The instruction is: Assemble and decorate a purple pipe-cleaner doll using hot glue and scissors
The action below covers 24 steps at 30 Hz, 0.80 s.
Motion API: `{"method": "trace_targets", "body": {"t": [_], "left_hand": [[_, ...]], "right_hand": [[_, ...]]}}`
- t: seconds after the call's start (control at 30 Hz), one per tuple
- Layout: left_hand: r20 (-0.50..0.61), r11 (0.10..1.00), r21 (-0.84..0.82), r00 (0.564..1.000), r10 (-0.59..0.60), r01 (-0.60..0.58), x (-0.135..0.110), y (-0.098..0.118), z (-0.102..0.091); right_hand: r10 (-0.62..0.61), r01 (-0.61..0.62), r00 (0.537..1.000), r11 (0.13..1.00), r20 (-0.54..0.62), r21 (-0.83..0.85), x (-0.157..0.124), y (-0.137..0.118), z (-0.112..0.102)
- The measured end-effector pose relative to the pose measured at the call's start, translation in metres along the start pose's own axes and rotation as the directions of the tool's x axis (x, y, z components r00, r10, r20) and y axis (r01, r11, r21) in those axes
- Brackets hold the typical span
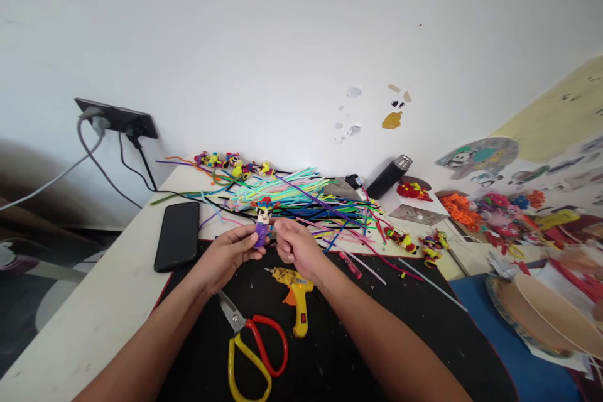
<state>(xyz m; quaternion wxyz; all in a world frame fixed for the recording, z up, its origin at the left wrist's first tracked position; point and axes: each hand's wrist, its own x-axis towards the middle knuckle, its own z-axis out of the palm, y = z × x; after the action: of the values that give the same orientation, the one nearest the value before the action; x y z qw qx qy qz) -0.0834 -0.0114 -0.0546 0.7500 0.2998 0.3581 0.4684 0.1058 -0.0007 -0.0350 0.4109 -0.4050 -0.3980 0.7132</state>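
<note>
The left hand (235,247) is gripping the pipe-cleaner doll (262,225) sensibly low, for steadiness; the curled right hand (298,247) is hovering alongside, grip unclear.

The white table (94,301) carries a phone (177,237) and mat (325,355).

Two hands (237,245) (300,249), one purple-bodied figure (262,226), one glue gun (298,295), one phone (177,237), one flask (389,178) and one pair of scissors (236,321) are seen.
</note>
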Motion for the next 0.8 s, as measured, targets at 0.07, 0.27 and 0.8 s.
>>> {"method": "trace_targets", "body": {"t": [0.07, 0.27, 0.8], "left_hand": [[0.003, 1.0, -0.001, 1.0, 0.008, -0.008, 0.0, 0.0, 0.001], [0.008, 0.997, 0.039, 0.998, 0.062, -0.063, 0.0, -0.002, 0.005], [-0.104, 0.974, 0.2, 0.986, 0.13, -0.108, -0.001, 0.012, 0.0]], "right_hand": [[-0.004, 0.004, 1.0, 1.0, 0.001, -0.007, -0.002, 0.008, 0.0], [0.011, -0.011, 1.0, 1.0, 0.007, 0.03, -0.004, 0.022, 0.001], [-0.029, 0.028, 0.998, 1.0, -0.06, -0.012, -0.005, 0.013, -0.002]]}}
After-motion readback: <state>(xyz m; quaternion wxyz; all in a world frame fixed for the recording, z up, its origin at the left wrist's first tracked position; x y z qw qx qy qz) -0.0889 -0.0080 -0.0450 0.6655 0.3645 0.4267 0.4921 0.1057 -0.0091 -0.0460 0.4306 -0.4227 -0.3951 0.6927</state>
